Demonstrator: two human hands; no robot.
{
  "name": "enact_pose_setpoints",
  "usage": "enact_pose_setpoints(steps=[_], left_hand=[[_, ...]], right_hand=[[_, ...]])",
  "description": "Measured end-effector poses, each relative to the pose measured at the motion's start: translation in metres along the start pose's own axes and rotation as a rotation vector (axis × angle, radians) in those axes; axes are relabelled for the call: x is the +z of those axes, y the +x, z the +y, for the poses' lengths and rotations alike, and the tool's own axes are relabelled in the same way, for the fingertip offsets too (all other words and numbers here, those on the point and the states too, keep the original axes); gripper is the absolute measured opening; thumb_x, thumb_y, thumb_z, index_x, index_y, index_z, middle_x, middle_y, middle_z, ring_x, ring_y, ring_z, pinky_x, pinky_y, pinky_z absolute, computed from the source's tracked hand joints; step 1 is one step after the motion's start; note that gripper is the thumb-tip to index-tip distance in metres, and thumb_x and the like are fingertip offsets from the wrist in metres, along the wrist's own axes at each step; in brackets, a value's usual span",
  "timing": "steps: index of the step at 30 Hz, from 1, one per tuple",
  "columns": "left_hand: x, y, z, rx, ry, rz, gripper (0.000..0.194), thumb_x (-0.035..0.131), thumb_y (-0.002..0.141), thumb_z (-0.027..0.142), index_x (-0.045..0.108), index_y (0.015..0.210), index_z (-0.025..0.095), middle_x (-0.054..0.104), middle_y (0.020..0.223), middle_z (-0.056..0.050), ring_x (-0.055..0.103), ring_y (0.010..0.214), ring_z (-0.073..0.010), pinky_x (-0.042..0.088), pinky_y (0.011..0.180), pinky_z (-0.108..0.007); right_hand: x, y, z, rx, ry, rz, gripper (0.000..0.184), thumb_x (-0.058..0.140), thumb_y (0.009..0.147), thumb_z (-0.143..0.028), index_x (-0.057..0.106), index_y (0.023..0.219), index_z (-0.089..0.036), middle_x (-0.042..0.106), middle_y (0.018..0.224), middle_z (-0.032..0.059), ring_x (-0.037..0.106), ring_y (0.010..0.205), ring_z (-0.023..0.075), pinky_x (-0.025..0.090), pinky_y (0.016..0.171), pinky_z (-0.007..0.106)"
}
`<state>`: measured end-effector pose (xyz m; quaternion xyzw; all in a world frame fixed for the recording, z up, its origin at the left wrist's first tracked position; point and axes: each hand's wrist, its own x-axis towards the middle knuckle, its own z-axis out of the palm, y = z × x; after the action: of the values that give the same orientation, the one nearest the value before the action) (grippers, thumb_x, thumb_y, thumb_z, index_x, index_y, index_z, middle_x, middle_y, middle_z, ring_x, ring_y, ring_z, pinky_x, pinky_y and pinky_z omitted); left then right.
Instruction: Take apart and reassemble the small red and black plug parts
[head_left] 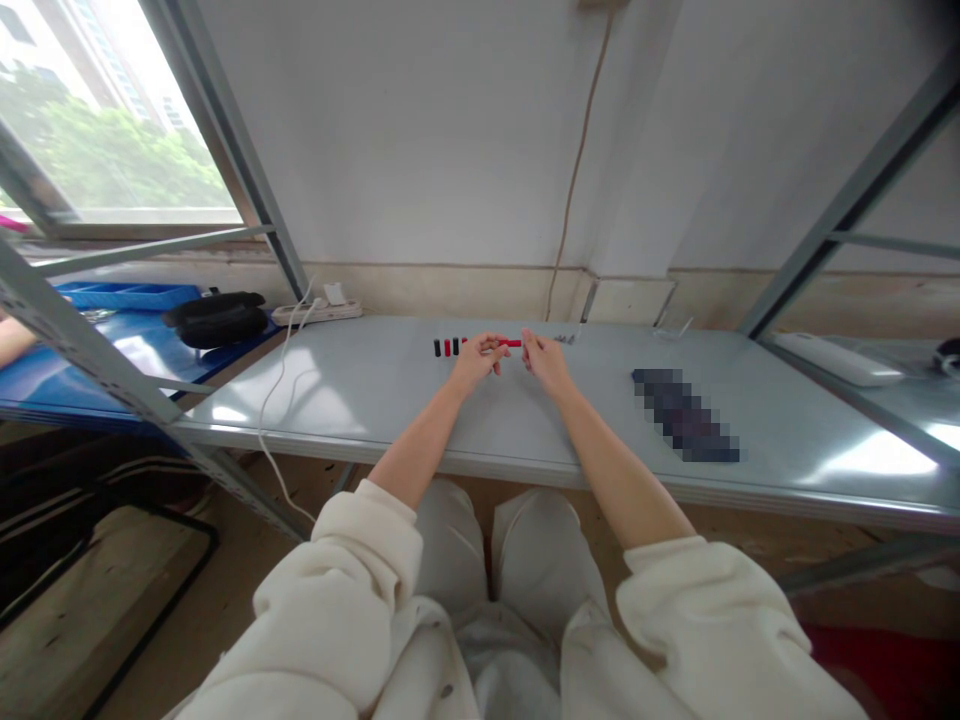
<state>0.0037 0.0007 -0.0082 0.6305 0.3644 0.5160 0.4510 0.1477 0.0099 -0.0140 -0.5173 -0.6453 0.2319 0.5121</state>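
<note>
Both of my hands reach out over a grey metal table point(375, 400). My left hand point(478, 360) and my right hand point(545, 362) are closed, each pinching an end of a small red piece point(512, 343) held between them just above the tabletop. To the left of my left hand stand a few small black and red cylindrical pieces point(446, 347) in a short row. A few tiny metal parts point(566, 339) lie just beyond my right hand.
A blurred dark flat object point(686, 415) lies on the table at the right. A white power strip point(315, 312) with a cable sits at the back left. A black pouch point(217, 318) rests on a blue surface point(75, 375). Grey shelf struts point(840, 225) frame both sides.
</note>
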Motion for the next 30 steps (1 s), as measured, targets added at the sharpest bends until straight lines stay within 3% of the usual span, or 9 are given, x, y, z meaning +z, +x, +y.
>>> enact_pose_setpoints(steps=[8,13,17,20,24,30], left_hand=[[0.0,0.001,0.001,-0.061,0.013,0.099,0.03,0.053,0.076,0.042,0.057,0.084,0.013,0.062,0.071,-0.002,0.044,0.039,-0.0019,0.032,0.041,-0.018],[-0.004,0.004,-0.001,-0.034,0.014,0.293,0.033,0.05,0.078,0.045,0.057,0.083,0.013,0.058,0.063,0.001,0.042,0.037,-0.0021,0.032,0.041,-0.018],[-0.007,0.006,-0.001,0.0,-0.018,0.428,0.033,0.049,0.079,0.045,0.056,0.081,0.013,0.055,0.061,0.002,0.039,0.035,-0.0017,0.031,0.04,-0.018],[-0.005,0.004,0.001,-0.04,-0.022,0.33,0.029,0.057,0.073,0.042,0.055,0.077,0.013,0.055,0.058,0.002,0.039,0.037,-0.002,0.031,0.04,-0.018],[-0.002,0.001,0.002,-0.061,-0.036,0.131,0.03,0.062,0.068,0.042,0.055,0.075,0.013,0.057,0.059,0.001,0.042,0.038,-0.0027,0.03,0.039,-0.017],[-0.002,0.001,0.001,-0.055,-0.044,0.116,0.029,0.06,0.069,0.043,0.054,0.071,0.014,0.051,0.053,0.004,0.036,0.036,-0.0021,0.024,0.037,-0.018]], right_hand=[[-0.001,-0.003,-0.007,-0.024,-0.009,-0.025,0.053,0.031,0.077,-0.065,0.042,0.054,-0.019,0.044,0.047,-0.0012,0.041,0.044,0.0094,0.034,0.046,0.023],[0.0,-0.001,-0.007,-0.019,0.073,-0.1,0.043,0.039,0.077,-0.06,0.047,0.067,-0.019,0.053,0.06,0.0004,0.043,0.043,0.0079,0.036,0.046,0.023],[-0.002,0.004,-0.002,0.005,0.077,-0.037,0.037,0.041,0.078,-0.054,0.047,0.073,-0.018,0.056,0.068,0.0018,0.046,0.047,0.0079,0.038,0.049,0.023],[-0.002,0.005,0.0,0.009,0.082,-0.001,0.036,0.042,0.078,-0.052,0.05,0.077,-0.017,0.057,0.069,0.0023,0.049,0.052,0.0089,0.039,0.052,0.023],[0.0,0.001,-0.005,0.016,0.035,-0.119,0.034,0.049,0.074,-0.05,0.053,0.079,-0.017,0.058,0.066,0.002,0.051,0.054,0.0098,0.04,0.052,0.022],[0.0,-0.006,-0.014,-0.036,-0.048,-0.252,0.03,0.052,0.073,-0.045,0.056,0.078,-0.016,0.061,0.071,0.0029,0.049,0.054,0.0089,0.04,0.054,0.022]])
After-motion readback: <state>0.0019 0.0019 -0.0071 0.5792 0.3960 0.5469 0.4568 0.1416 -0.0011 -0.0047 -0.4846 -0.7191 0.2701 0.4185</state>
